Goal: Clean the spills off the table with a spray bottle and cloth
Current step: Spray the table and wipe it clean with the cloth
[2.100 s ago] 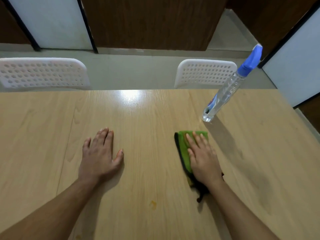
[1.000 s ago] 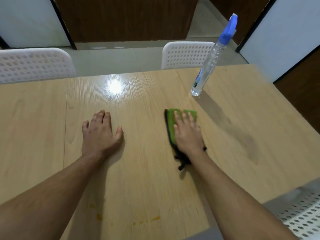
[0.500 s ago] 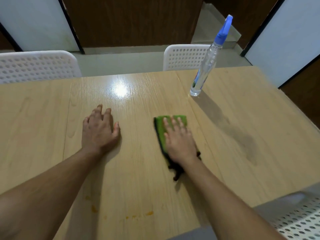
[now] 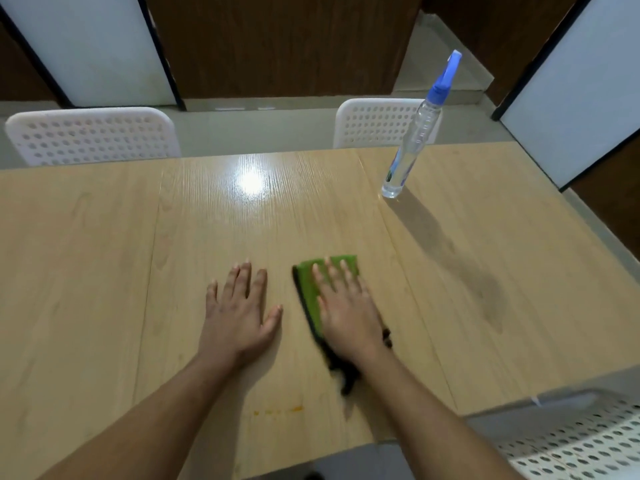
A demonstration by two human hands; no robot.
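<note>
Light wood table (image 4: 104,271) fills most of the frame, white chairs (image 4: 90,136) along the top edge. Left hand (image 4: 239,310) lies flat at center, fingers spread; right hand (image 4: 346,313) just beside it presses flat on the green cloth (image 4: 308,282). Spray bottle (image 4: 415,133) stands upper right; small orange spills (image 4: 277,410) sit lower center.

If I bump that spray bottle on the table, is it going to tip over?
Probably, yes. The spray bottle is tall and slim on a narrow base, so a knock high up would likely topple it. It looks like clear plastic, likely light. On its side, the round body may roll.
</note>
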